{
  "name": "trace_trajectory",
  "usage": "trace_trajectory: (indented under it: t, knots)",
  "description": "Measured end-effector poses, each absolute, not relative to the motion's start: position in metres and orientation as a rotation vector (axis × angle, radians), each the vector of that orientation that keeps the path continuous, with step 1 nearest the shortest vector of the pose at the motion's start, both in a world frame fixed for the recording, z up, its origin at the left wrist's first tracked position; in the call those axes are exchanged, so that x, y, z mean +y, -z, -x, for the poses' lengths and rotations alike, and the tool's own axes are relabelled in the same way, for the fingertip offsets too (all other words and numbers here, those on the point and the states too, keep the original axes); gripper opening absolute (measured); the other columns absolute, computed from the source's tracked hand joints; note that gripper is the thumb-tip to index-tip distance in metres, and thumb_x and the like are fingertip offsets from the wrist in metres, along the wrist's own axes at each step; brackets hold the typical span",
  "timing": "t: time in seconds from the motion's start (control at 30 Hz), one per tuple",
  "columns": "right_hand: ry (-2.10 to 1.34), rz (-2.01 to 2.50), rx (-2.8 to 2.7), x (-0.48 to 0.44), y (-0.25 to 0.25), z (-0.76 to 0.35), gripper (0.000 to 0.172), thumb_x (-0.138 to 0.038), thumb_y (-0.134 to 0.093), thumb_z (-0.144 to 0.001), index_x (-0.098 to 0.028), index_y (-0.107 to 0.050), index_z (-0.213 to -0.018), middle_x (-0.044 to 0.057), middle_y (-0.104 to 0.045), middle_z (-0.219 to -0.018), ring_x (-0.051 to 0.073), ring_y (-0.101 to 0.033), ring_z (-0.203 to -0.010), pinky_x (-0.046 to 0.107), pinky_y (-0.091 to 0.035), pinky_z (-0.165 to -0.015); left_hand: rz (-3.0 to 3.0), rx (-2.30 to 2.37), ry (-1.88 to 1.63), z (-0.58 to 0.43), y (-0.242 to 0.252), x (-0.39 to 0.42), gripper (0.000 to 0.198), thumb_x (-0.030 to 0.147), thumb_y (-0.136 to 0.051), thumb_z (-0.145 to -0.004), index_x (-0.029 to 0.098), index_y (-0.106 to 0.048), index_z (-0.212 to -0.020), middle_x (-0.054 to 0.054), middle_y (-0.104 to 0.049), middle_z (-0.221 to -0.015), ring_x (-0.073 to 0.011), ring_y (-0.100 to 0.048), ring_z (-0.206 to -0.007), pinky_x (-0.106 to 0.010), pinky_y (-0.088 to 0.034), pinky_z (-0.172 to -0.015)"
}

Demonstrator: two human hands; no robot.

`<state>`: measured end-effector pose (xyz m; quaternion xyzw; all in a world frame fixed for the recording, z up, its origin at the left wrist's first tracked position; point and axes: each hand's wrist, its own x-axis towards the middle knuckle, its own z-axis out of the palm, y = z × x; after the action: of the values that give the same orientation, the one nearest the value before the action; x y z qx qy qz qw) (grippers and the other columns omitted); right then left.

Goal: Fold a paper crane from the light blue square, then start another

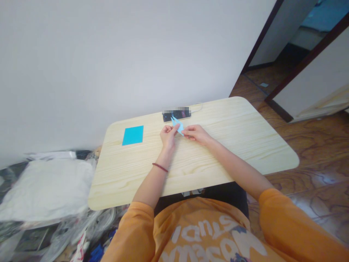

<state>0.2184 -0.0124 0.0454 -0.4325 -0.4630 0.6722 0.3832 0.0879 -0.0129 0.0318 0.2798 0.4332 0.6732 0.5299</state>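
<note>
Two hands meet at mid-frame: the left hand [168,136] and right hand [196,134] each pinch the folded pale blue paper [177,126] over the wooden table [240,145]. A blue paper square [132,135] lies left; a black device [171,117] sits beyond.

the folded paper [177,126] is pale blue, narrow and has many creases. one pointed end goes toward 11 o'clock and the other point goes toward 4 o'clock. it is pinched between the left hand [168,136] and the right hand [196,134], above the desk [218,123]. at 9 o'clock from it, the square sheet [132,135] lies flat on the desk, not folded, a stronger blue colour, and a little turned. it is apart from both hands.
</note>
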Motion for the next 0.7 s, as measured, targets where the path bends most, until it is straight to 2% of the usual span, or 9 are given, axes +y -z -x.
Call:
trace_trajectory:
  t: [0.23,0.5,0.7]
  knots:
    - [-1.714,1.082,-1.201,-0.0103,-0.0435,-0.2185,0.023,-0.031,-0.073,-0.057,-0.014,-0.059,-0.063,-0.002,-0.055,-0.054,0.005,-0.041,-0.045,0.018,-0.021,-0.037,-0.646,1.098,-1.647,-0.0842,-0.0313,-0.0100,0.053,0.028,-0.081,-0.050,0.019,-0.029,-0.056,0.008,-0.041,-0.055,-0.0067,-0.052,-0.060,-0.023,-0.048,-0.067]
    - [-1.659,1.106,-1.269,-0.0078,-0.0418,-0.2211,0.018,-0.030,-0.068,-0.064,-0.016,-0.057,-0.067,-0.005,-0.050,-0.049,0.005,-0.037,-0.040,0.018,-0.022,-0.035,-0.634,1.143,-1.693,-0.0858,-0.0319,-0.0120,0.049,0.029,-0.081,-0.049,0.019,-0.035,-0.064,0.008,-0.045,-0.061,-0.0063,-0.052,-0.059,-0.020,-0.045,-0.059]
    - [-1.698,1.149,-1.257,-0.0050,-0.0408,-0.2261,0.018,-0.028,-0.070,-0.065,-0.015,-0.057,-0.065,-0.003,-0.052,-0.051,0.005,-0.040,-0.043,0.018,-0.021,-0.035,-0.628,1.183,-1.766,-0.0832,-0.0316,-0.0103,0.052,0.032,-0.079,-0.052,0.020,-0.030,-0.063,0.008,-0.042,-0.061,-0.0050,-0.051,-0.058,-0.021,-0.047,-0.062]
